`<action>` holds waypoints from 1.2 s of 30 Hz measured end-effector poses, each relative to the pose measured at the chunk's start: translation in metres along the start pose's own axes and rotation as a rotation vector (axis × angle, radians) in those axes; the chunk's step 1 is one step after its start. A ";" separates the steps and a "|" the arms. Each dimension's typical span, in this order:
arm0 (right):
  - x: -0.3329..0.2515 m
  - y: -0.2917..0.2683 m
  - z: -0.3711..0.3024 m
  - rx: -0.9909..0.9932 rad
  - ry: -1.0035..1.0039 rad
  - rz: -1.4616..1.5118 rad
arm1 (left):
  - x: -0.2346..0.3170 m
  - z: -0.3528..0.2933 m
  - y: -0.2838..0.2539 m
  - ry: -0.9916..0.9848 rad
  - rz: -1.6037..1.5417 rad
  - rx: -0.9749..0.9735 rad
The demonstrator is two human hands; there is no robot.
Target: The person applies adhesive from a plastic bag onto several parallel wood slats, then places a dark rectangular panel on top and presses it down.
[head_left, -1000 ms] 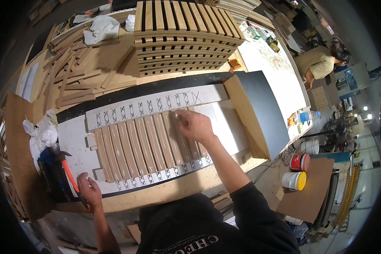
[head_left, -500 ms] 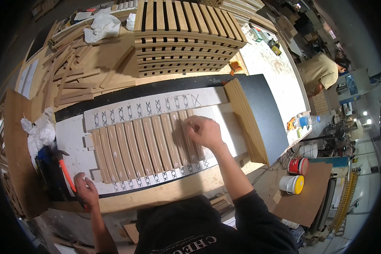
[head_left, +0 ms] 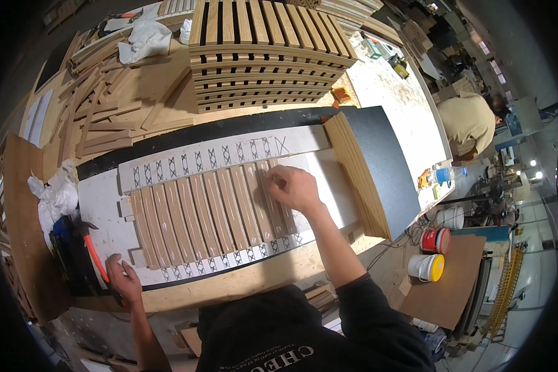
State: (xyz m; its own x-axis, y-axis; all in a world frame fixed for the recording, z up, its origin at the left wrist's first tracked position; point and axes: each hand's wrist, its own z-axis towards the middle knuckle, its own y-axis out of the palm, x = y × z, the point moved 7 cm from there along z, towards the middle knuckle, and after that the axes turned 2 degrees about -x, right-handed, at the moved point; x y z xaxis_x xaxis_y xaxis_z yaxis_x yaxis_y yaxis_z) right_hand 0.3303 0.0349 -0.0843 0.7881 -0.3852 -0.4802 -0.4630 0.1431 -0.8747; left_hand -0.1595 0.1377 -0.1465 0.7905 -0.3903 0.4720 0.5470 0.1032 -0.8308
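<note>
The row of wooden slats (head_left: 208, 211) lies on the white board (head_left: 102, 204), between the upper marked strip (head_left: 229, 154) and the lower marked strip (head_left: 229, 261). Each slat has its long axis going from the near table edge to the far side, with the far end leaning a little to the left. The slats lie flat, side by side, and the row itself goes from left to right.

Pale, shiny streaks run along many slats; I judge them to be glue, and so the step in hand seems to be preparing or setting the slats at the right end. There my right hand (head_left: 296, 189) is over the last slats, its fingers curled, thumb near the forefinger. Whether it pinches something small, or touches the wood, I cannot tell. The next move, I think, calls for a light touch, so that the slats remain parallel and the streaks are not smeared.

My left hand (head_left: 123, 279) is at the near left corner, fingers half bent, by the orange-handled hammer (head_left: 95, 255); I cannot tell if it grasps the handle.

Farther out, the dark-topped block (head_left: 378, 167) stands to the right, and the stack of slatted panels (head_left: 266, 25) behind.
</note>
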 end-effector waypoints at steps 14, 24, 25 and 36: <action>0.014 -0.009 0.003 0.051 0.055 0.047 | -0.016 -0.003 0.002 -0.065 -0.017 -0.013; -0.081 0.014 -0.010 -0.167 -0.176 0.299 | 0.017 0.007 -0.009 -0.045 0.053 0.051; -0.099 0.021 -0.010 -0.181 -0.193 0.286 | 0.017 0.010 -0.008 -0.040 0.038 0.039; -0.218 0.083 0.011 -0.254 -0.286 0.311 | 0.007 0.003 -0.024 -0.040 0.046 0.037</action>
State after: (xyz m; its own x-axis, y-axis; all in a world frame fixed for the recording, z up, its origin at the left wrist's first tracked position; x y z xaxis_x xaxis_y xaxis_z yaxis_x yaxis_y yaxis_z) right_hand 0.1244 0.1404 -0.0530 0.6604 -0.0884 -0.7457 -0.7500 -0.0295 -0.6608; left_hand -0.1662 0.1356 -0.1222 0.8248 -0.3475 0.4460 0.5194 0.1544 -0.8404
